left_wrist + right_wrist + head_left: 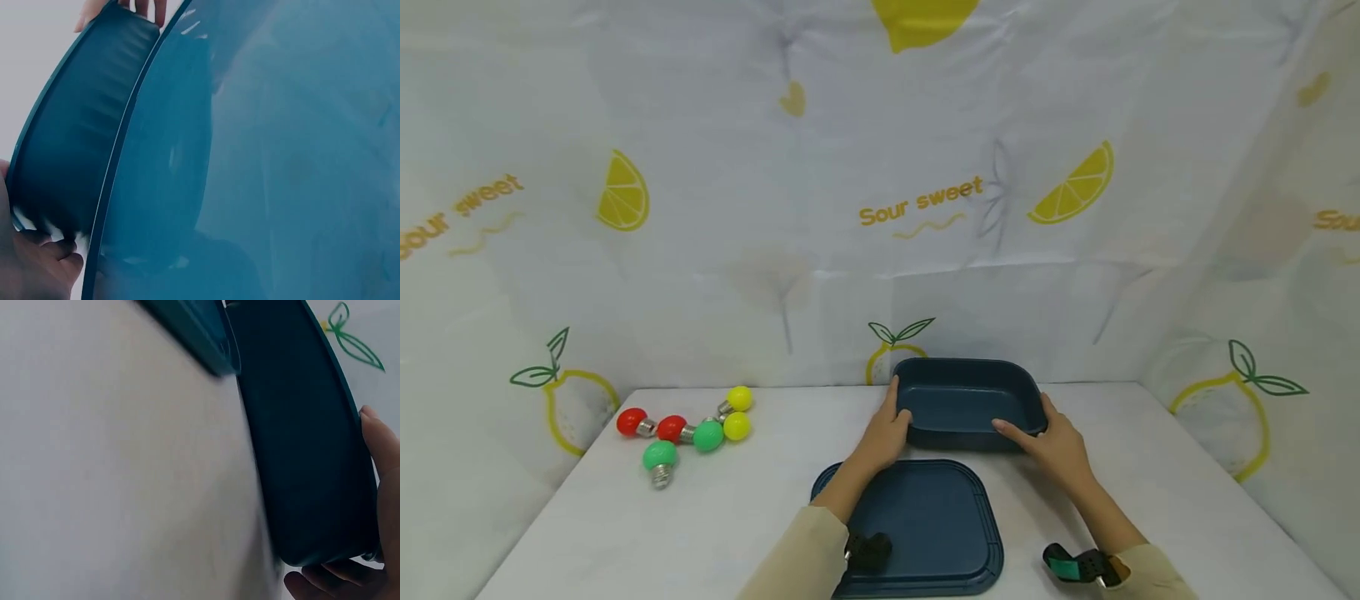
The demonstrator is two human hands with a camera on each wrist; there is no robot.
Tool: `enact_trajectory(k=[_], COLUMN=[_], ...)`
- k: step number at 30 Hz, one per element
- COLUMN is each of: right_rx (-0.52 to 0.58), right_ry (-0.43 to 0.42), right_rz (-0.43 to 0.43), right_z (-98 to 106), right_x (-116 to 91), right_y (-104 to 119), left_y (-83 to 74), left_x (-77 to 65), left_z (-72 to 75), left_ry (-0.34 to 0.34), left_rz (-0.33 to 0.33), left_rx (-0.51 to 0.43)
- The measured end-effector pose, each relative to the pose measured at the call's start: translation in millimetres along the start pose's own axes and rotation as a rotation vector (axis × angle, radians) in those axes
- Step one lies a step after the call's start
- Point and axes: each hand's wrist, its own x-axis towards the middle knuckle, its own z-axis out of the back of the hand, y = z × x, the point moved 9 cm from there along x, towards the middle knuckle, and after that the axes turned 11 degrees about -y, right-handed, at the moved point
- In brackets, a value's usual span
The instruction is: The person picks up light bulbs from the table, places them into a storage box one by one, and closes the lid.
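Note:
Both hands hold a dark blue rectangular box (966, 439) by its ends, with its hollow side facing up towards the head camera. My left hand (882, 435) grips the left end, thumb on the near side and fingers round the outer wall. At the right end my right hand (1062, 448) grips the corner, its thumb along the front wall. In the right wrist view, fingers (340, 581) curl under the box (300, 444). A matching flat dark blue lid (928, 508) lies on the table in front, partly beneath my left forearm.
Several light bulbs in red, green (659, 454) and yellow (737, 426) lie loose at the back left of the white table (700, 533). Behind the table hangs a white curtain (737, 208) with lemon prints. A dark strap device (1075, 565) sits on the right wrist.

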Motion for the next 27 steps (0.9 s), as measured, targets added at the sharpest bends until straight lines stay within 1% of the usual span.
enact_trajectory(k=[4,9,14,17,22,25,27], right_rx=[-0.001,0.010,0.062,0.122,0.266,0.347,0.389], right_ry=[0.004,-0.016,-0.043,-0.024,0.027,0.052,0.068], right_rz=[0.056,0.111,0.175,0.214,0.213,0.214,0.237], right_z=[-10,-22,-32,-38,-51,-60,-64], right_x=[-1,-3,2,5,7,7,7], right_y=[17,38,53,58,53,47,46], left_y=[12.2,24.8,35.6,43.4,56.2,62.9,66.0], left_x=[-3.3,-7.6,-8.4,-10.3,-15.5,-17.9,-19.4], left_z=[17.5,45.0,73.8,87.8,102.0,106.7,107.9], left_ry=[-0.001,-0.011,-0.057,-0.081,-0.106,-0.140,-0.157], left_rz=[0.016,0.032,0.034,0.046,0.069,0.068,0.069], left_rx=[0.005,0.027,0.042,0.040,-0.001,-0.020,-0.031])
